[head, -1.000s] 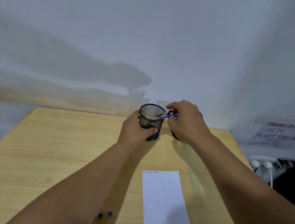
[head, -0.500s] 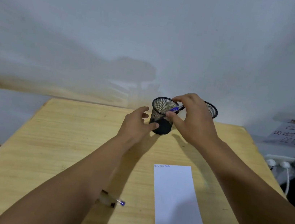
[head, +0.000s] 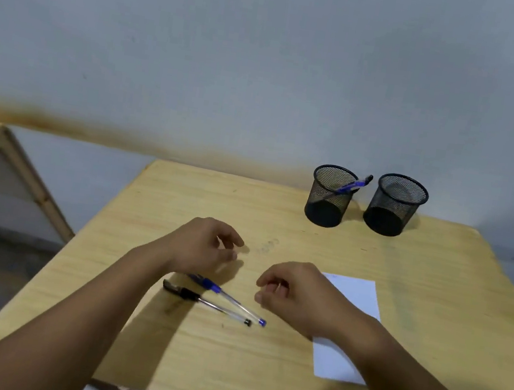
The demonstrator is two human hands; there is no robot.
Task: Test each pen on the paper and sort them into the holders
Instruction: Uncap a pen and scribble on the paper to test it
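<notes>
Both hands have pulled back from the holders to mid-bench; the view has also swung, so the holders now sit far right. The blue pen the right hand held over the left holder [head: 330, 194] half a second ago is now inside it, leaning on the right rim with its end sticking out [head: 353, 186]. Right holder [head: 396, 204] just beside it, nothing visible inside.

Left hand [head: 202, 246]: fingers loosely curled, slightly apart, holding nothing, hovering over the bench [head: 256, 376]. Right hand [head: 297, 294]: fingers curled inward, thumb near them, nothing visible in the grip.

Two pens lie on the bench between and just near of the hands, side by side, nearly touching: a blue one [head: 228, 298] and a black one [head: 204, 301]. The left wrist covers the blue one's far-left end.

Paper [head: 354, 294] lies right of the pens; the right hand and forearm cover its middle. Faint marks at its far edge, too blurred to read. White wall behind; a wooden frame [head: 29, 182] at left.
</notes>
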